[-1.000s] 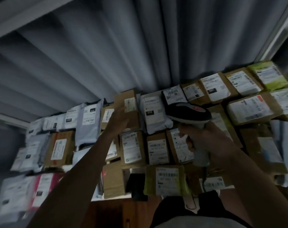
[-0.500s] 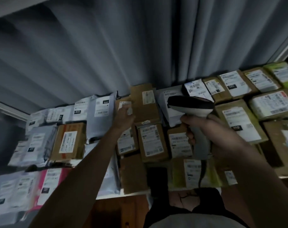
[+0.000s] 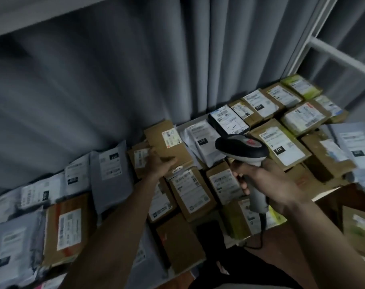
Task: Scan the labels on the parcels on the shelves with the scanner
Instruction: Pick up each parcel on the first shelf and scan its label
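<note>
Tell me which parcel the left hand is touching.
The brown cardboard box standing at the curtain, small white label near its top; the left hand rests against its lower front.

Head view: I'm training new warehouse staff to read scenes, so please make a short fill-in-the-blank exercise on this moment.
1. The grey and black handheld barcode scanner is gripped by the ____ hand.
2. The left hand rests on a brown ____ box with a small white label.
3. Behind the parcels hangs a grey ____.
4. The scanner's black ____ trails down from its handle.

Missing words: right; cardboard; curtain; cable
</note>
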